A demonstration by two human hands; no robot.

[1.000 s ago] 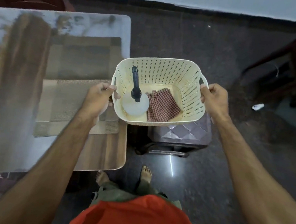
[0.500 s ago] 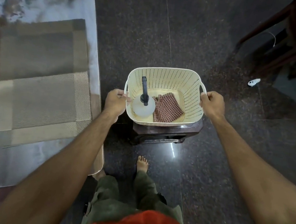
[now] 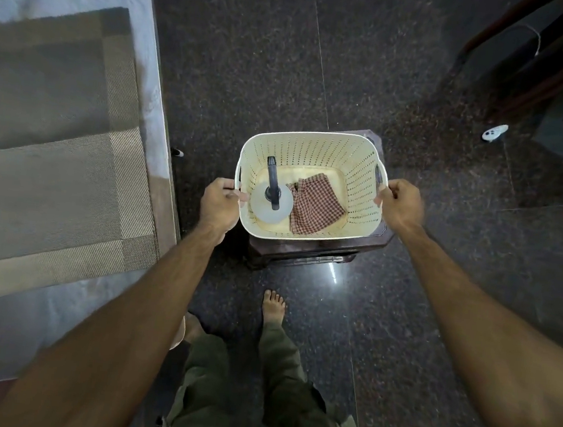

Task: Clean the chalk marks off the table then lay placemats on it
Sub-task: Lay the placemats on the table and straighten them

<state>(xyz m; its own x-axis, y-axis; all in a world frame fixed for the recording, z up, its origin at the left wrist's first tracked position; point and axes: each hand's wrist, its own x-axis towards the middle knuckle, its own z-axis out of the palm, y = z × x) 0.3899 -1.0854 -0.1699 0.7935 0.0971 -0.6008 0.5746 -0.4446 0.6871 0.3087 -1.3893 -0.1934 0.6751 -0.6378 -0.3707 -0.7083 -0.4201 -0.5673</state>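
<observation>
A cream perforated basket (image 3: 317,148) sits on a low dark stool (image 3: 307,252) on the floor. Inside it stand a white spray bottle with a black nozzle (image 3: 269,205) and, to its right, a folded red checked cloth (image 3: 317,206). My left hand (image 3: 221,204) grips the basket's left rim and handle. My right hand (image 3: 399,204) grips the right handle. At the left, a table (image 3: 153,63) carries two woven beige and brown placemats (image 3: 47,163), one overlapping the other.
The floor is dark polished granite. My bare foot (image 3: 273,303) stands just in front of the stool. Dark wooden furniture (image 3: 546,59) fills the upper right, with a small white object (image 3: 494,132) on the floor beside it.
The basket has come down and away from the table onto the stool, held by both hands throughout. The view has tilted down and shifted right.
</observation>
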